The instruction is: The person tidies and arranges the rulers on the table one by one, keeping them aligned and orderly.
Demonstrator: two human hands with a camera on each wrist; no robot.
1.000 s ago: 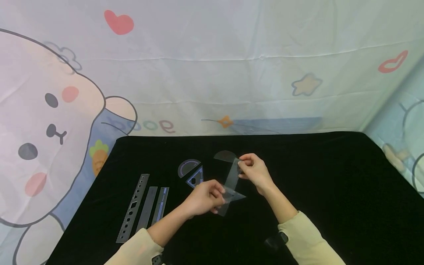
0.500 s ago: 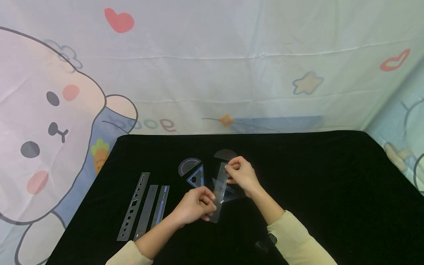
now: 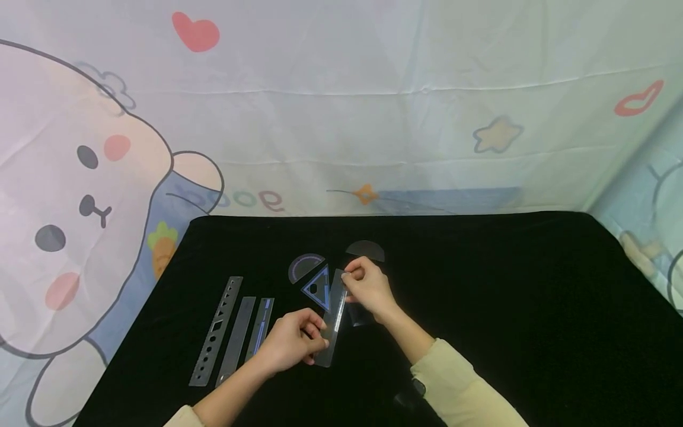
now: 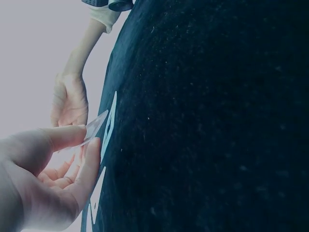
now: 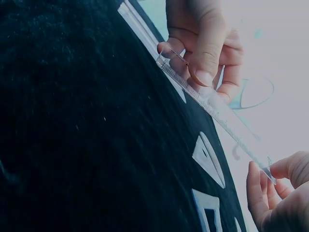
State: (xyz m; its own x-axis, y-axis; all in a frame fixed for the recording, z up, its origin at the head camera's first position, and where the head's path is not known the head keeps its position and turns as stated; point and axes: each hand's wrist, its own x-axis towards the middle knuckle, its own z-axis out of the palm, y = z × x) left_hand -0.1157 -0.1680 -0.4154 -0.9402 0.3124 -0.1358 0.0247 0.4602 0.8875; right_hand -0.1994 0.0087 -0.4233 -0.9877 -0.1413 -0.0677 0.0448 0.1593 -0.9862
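Both hands hold a clear ruler (image 3: pixel 336 311) by its two ends, slanted over the black cloth. My left hand (image 3: pixel 293 339) pinches its near end between thumb and fingers. At the far end my right hand (image 3: pixel 369 289) has it between thumb and fingertips. In the right wrist view, graduation marks run along the edge of the ruler (image 5: pixel 224 121). Just left of its far half lies a purple-printed set square (image 3: pixel 318 288). A clear set square (image 3: pixel 360 316) lies partly hidden behind my right hand.
Left of the hands lie a stencil ruler (image 3: pixel 216 332) with cut-out shapes, a plain clear ruler (image 3: pixel 238 332) and a purple-marked ruler (image 3: pixel 261 323). Farther back are a purple-printed protractor (image 3: pixel 305 268) and a clear protractor (image 3: pixel 368 249). A printed cloth (image 3: pixel 341 118) hangs behind the black-covered table (image 3: pixel 507 296).
Both hands have carried the ruler left and slightly toward the body, from over the clear set square to beside the purple-printed one. The other pieces stay where they were.
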